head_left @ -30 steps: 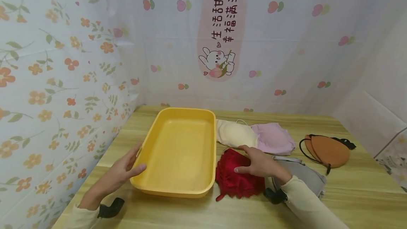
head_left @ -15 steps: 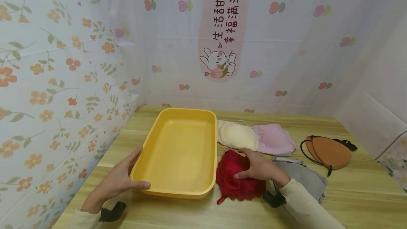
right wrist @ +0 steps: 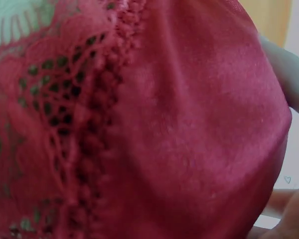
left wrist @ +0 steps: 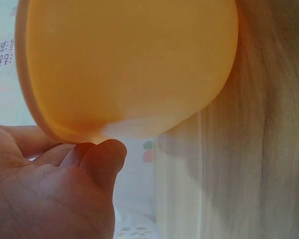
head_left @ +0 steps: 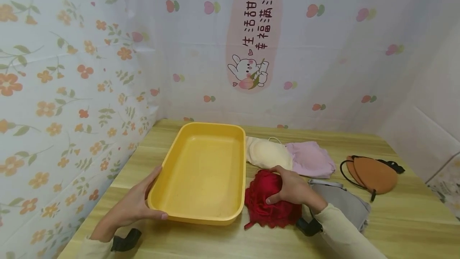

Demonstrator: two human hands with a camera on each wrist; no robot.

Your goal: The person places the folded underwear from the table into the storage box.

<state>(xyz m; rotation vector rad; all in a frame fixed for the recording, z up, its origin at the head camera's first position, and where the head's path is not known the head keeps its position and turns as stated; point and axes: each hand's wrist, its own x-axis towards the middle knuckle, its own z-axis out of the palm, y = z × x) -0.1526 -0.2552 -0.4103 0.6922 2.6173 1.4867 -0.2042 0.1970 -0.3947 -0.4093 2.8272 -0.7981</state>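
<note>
I face a white back cloth (head_left: 158, 55) dotted with small fruit prints in red, pink and green. Near its middle I see a pink oval (head_left: 235, 27) bearing two columns of dark Chinese writing (head_left: 251, 5) above a cartoon rabbit (head_left: 248, 67). To my left hangs a white side cloth (head_left: 32, 103) printed with orange flowers and green leaves. To my right, a pale cloth (head_left: 427, 103) shows creases, with a flower-patterned patch (head_left: 449, 187) low at its edge. The table (head_left: 406, 215) before me has yellowish wood grain, under soft light.
</note>
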